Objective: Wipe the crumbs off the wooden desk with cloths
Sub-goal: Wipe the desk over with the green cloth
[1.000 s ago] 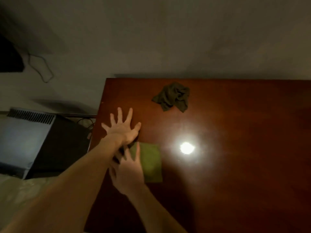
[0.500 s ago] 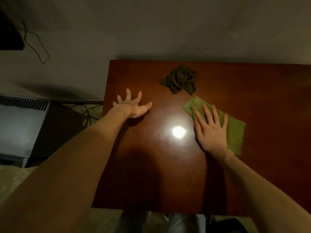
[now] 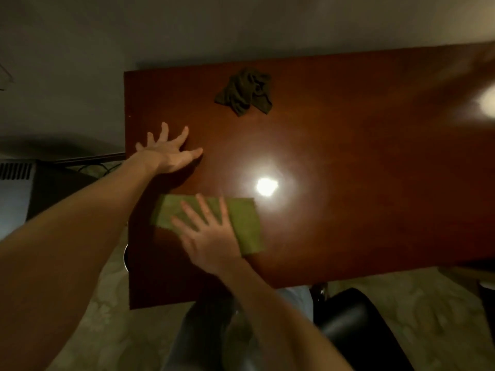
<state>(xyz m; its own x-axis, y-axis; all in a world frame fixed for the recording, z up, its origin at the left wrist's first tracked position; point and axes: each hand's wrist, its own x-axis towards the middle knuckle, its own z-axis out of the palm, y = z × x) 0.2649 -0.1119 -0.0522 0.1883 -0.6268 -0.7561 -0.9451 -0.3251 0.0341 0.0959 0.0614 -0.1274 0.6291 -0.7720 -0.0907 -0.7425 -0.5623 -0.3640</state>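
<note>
The dark red wooden desk (image 3: 348,170) fills the middle of the head view. My left hand (image 3: 167,153) rests flat on it near the left edge, fingers spread and holding nothing. Nearer the front edge, my right hand (image 3: 211,236) presses palm-down with spread fingers on a flat light green cloth (image 3: 246,226). A crumpled dark green cloth (image 3: 245,91) lies apart near the desk's far edge. I cannot make out any crumbs in the dim light.
A bright lamp reflection (image 3: 265,186) glares on the desk just beyond the green cloth. A black chair (image 3: 356,325) stands below the front edge. A grey device (image 3: 13,188) and cables sit left of the desk. The wall runs behind.
My right hand has slid the light green cloth from the middle right back to the front left of the desk. My left hand has stayed flat near the left edge.
</note>
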